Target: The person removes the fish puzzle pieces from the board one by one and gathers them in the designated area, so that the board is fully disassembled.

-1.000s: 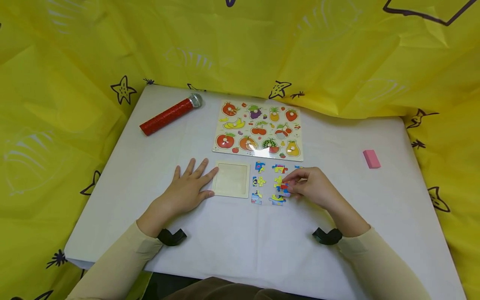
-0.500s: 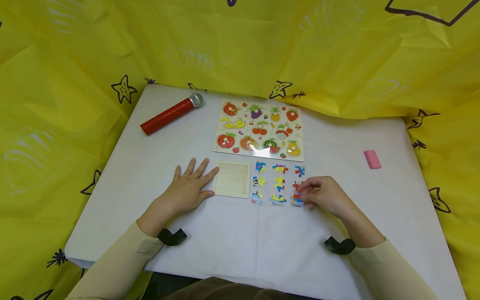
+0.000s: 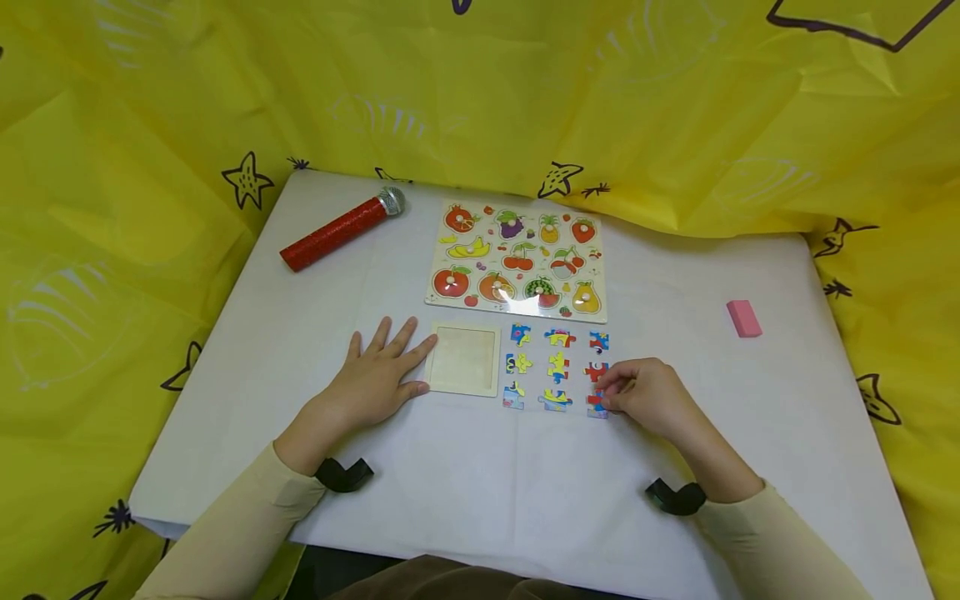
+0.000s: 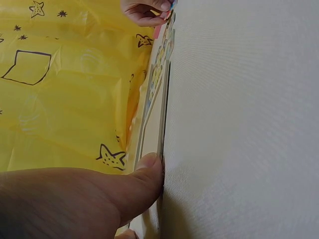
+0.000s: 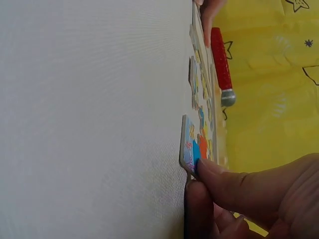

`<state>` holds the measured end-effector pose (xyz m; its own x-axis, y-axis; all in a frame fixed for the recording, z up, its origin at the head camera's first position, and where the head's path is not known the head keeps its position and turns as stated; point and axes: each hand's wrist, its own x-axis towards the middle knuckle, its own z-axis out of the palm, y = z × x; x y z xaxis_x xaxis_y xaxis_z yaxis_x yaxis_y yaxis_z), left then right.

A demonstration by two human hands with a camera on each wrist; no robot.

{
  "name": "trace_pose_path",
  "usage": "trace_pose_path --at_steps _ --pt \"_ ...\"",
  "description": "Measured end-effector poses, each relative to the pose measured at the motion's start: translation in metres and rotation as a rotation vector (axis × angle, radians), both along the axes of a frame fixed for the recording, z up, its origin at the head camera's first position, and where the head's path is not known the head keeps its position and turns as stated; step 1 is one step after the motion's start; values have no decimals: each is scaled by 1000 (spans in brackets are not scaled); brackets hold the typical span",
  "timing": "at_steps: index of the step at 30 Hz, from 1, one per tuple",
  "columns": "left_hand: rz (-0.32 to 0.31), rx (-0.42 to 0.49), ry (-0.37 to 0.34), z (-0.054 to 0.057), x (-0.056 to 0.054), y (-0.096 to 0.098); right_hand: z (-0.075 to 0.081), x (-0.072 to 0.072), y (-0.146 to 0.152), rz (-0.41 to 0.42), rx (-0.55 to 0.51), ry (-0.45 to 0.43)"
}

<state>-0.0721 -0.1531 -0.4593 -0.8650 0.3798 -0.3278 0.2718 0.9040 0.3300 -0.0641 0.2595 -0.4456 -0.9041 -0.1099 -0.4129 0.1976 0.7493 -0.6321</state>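
Note:
My left hand (image 3: 367,383) lies with its fingers spread on the white table, thumb and index fingertip at the left edge of a small square wooden puzzle tray (image 3: 463,360). In the left wrist view the thumb (image 4: 147,169) rests against the tray's rim. Right of the tray, several colourful jigsaw pieces (image 3: 557,364) are laid out in rows and columns. My right hand (image 3: 651,397) pinches the corner jigsaw piece (image 5: 189,144) at the front right between thumb and finger. One end of this piece tilts up off the cloth in the right wrist view.
Behind the tray lies a wooden fruit peg puzzle (image 3: 517,260). A red glittery microphone (image 3: 341,232) is at the back left, and a pink block (image 3: 744,318) sits far right. Yellow patterned cloth (image 3: 480,100) hangs around the table's back and sides.
My right hand has moved right with the corner piece, from over the middle column to the front of the right column, then lowered it there. The left hand stays still.

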Motion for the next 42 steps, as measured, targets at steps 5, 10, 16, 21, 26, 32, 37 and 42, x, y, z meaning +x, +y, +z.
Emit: trace_pose_path --at_steps 5,10,16,21,26,32,37,42 --pt "1 -1 3 1 0 1 -1 1 0 -5 18 22" --pt "0 -3 9 1 1 2 -2 1 4 -9 -27 -10" --pt "0 6 16 -1 3 1 -1 0 13 -30 -88 -63" --pt "-4 28 8 -3 2 0 3 -3 25 -51 -127 -51" --pt "-7 82 -31 2 -3 -6 12 -6 34 -78 -137 -21" --pt "15 70 7 18 -11 -18 31 -5 37 -87 -80 84" --pt "70 -10 118 41 -15 -23 49 0 31 -54 104 208" --pt "117 -13 275 65 -18 -23 64 0 21 -19 224 374"
